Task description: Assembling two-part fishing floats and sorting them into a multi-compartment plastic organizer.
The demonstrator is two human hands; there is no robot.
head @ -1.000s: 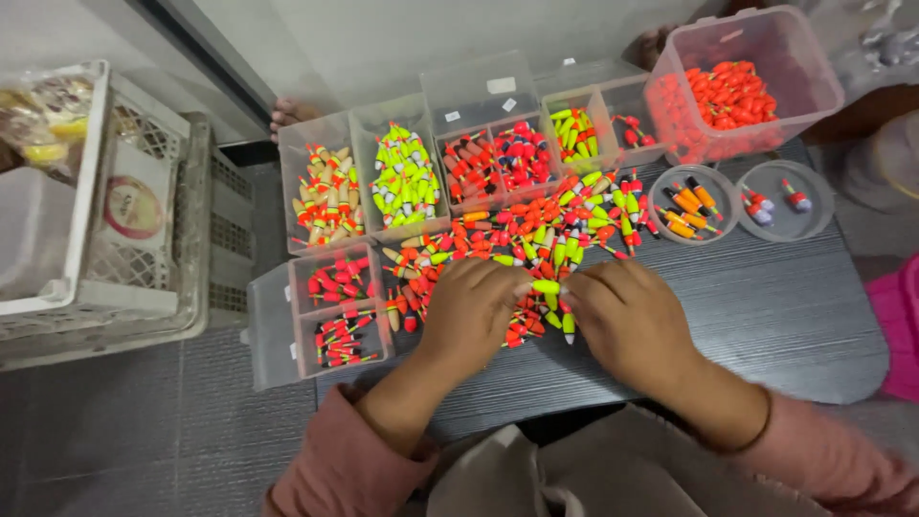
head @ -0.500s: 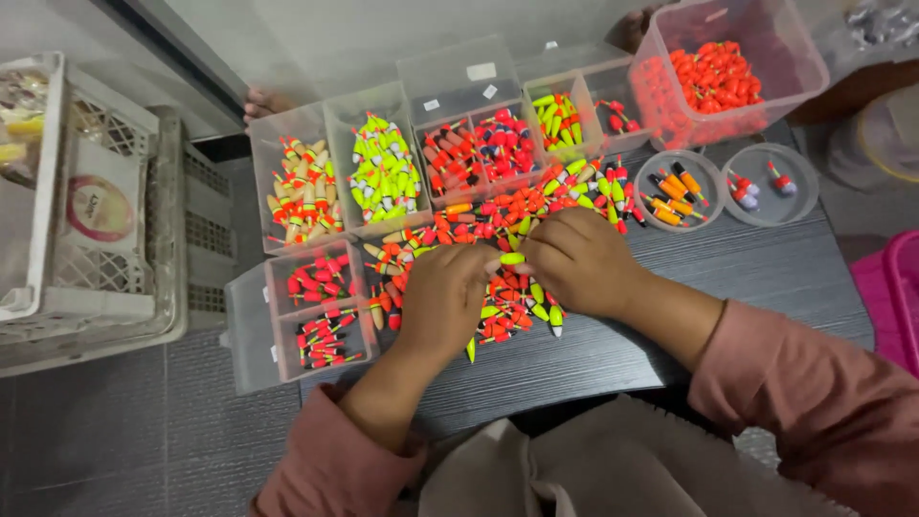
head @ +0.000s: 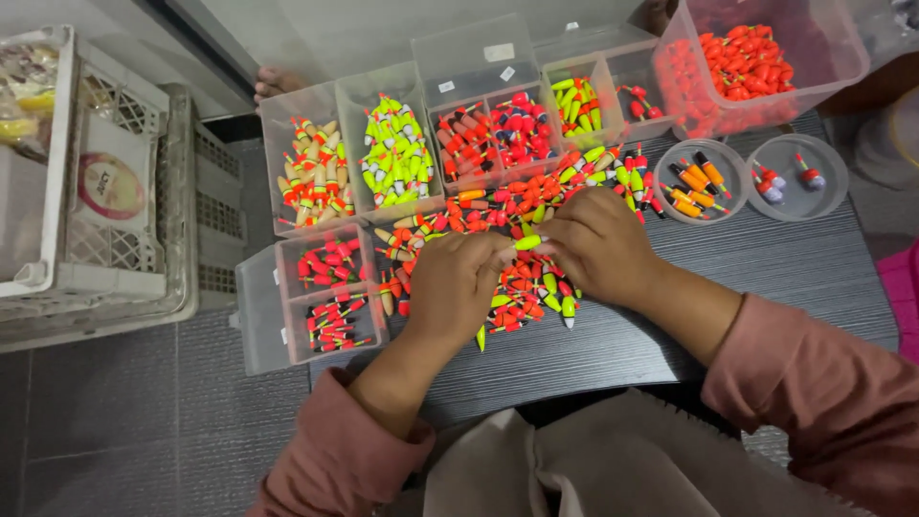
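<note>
Left hand: the left hand [head: 458, 287] rests knuckles-up on the heap, fingers curled; its fingertips pinch one end of a yellow-green float [head: 527, 242].
Right hand: the right hand [head: 598, 245] lies just beside it, fingers bent, closing on the other end of that float.
Float: held between both hands, above the middle of the loose float pile [head: 517, 206].
Pile: spread over the dark desk [head: 785, 268], from its left edge toward the centre.
Back edge: clear compartment boxes [head: 402, 144] of sorted floats in a row.
Back right corner: a clear tub [head: 823, 57] of orange floats, with two round dishes [head: 713, 187] in front of it.
Left edge: a small two-part box [head: 258, 316] of red floats.
Floor, left: white crates [head: 134, 239].
</note>
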